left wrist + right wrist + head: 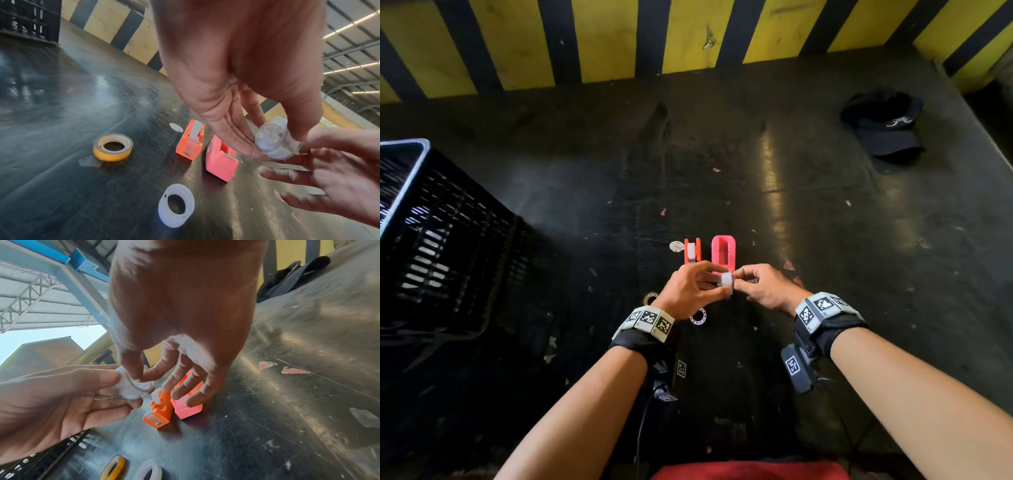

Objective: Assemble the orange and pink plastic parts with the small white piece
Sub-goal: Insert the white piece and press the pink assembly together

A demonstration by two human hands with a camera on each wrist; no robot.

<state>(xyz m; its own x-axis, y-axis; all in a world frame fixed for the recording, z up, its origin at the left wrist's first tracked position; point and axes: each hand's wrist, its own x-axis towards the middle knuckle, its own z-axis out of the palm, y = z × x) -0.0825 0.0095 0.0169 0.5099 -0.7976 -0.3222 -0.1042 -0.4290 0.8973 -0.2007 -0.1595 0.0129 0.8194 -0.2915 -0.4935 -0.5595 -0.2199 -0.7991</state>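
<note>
The white piece (726,280) is pinched between thumb and fingertips of the left hand (690,291) and also pinched at its other side by the right hand (767,287), held above the dark table (825,240). Just beyond the hands, the orange part (692,251) and pink part (723,253) stand side by side, slightly apart. A tape roll (113,147) and white ring (176,201) lie nearer the left wrist. A black crate (441,240) occupies the left edge; a cap (883,125) lies far right. Bare tabletop is seen between the parts and the striped wall (688,34).
</note>
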